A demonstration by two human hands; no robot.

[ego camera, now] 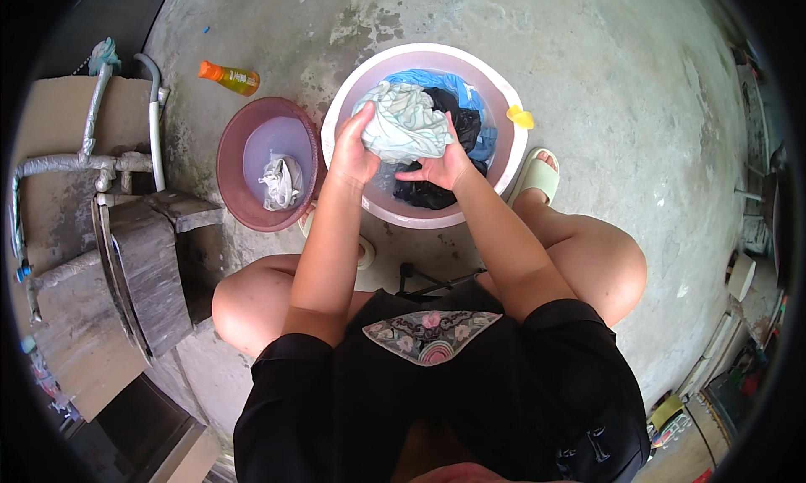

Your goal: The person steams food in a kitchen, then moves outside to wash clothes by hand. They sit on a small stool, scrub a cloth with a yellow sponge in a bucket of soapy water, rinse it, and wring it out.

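Observation:
Between my left hand (355, 150) and my right hand (448, 162) is a bunched, pale green-and-white wet cloth (406, 122), held above a large pink-white plastic basin (420, 222). My left hand grips its left side, my right hand its right side, with some fingers spread below. In the basin's water lie black garments (428, 194) and blue fabric (434, 78). A yellow object (520, 117) sits on the basin's right rim. Beside the basin at left stands a smaller reddish-brown basin (230, 162) with cloudy water and a whitish cloth (282, 182).
An orange-capped bottle of yellow liquid (234, 78) lies on the concrete floor behind the smaller basin. Wrapped pipes (88, 162) and a weathered block structure (151, 262) stand at left. My knees and slippered feet flank the large basin's near side.

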